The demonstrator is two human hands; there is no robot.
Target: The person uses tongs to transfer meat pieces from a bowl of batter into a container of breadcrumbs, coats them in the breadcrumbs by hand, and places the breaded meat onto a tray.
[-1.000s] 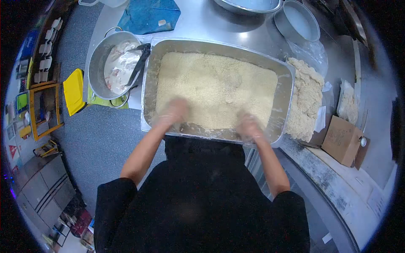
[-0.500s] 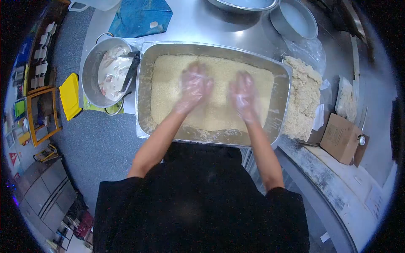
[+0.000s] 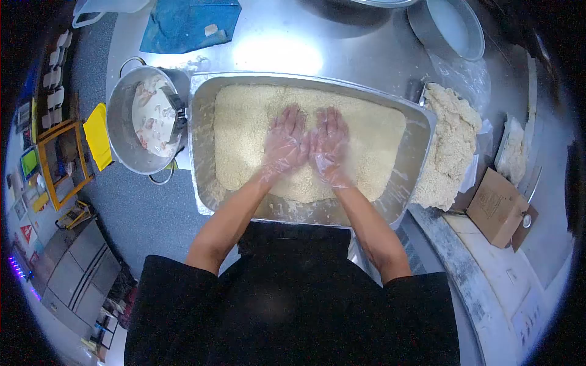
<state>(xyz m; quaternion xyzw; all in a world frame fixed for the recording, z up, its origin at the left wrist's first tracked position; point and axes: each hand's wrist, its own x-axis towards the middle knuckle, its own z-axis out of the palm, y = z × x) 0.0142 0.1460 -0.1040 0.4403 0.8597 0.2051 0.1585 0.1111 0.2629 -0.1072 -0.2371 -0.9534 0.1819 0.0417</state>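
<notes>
A deep rectangular metal pan (image 3: 418, 165) holds a broad bed of pale yellow crumbs (image 3: 372, 131). My left hand (image 3: 285, 141), in a clear plastic glove, lies palm down on the crumbs with its fingers stretched forward. Close beside it, thumbs nearly touching, my right hand (image 3: 329, 143) rests flat in the same way, also gloved. Neither hand grips anything; whatever is under the palms is hidden. Left of the pan stands a metal pot (image 3: 116, 131) of white creamy liquid (image 3: 152, 110) with pinkish pieces in it. A dark-handled utensil (image 3: 179, 121) leans inside its right rim.
A heap of coarser crumbs (image 3: 448, 146) lies right of the pan, near a cardboard box (image 3: 497, 204). Behind are a blue cloth (image 3: 189, 24) and a round metal pan (image 3: 421, 27) with pale contents. A yellow lid-like object (image 3: 97, 137) sits at the left.
My two hands have come together near the middle of the crumb bed, the right one moving left. They were blurred and farther apart before. The view has shifted slightly.
</notes>
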